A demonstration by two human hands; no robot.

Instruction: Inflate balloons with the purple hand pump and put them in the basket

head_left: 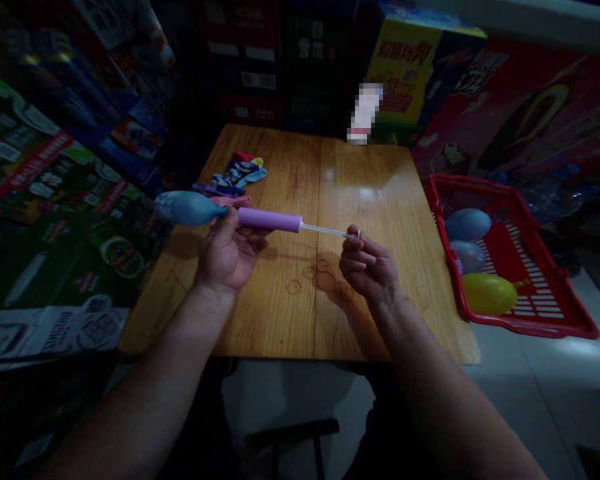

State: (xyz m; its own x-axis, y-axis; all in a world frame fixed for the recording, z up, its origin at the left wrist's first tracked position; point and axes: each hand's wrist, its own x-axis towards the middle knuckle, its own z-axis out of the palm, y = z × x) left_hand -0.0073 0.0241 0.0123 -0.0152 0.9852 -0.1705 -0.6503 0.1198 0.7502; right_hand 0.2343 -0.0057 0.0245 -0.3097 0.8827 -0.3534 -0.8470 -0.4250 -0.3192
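Note:
My left hand (229, 252) grips the barrel of a purple hand pump (270, 219), held level above the wooden table (380, 220). A partly blown blue balloon (186, 207) sits on the pump's nozzle and points left. My right hand (367, 263) is closed round the handle at the end of the pump's thin rod (327, 231), which is pulled out to the right.
A small pile of flat balloons (234, 179) lies at the table's far left. A red basket (525, 320) to the right of the table holds a blue, a pale and a yellow inflated balloon. Stacked printed cartons wall in the left, back and right sides.

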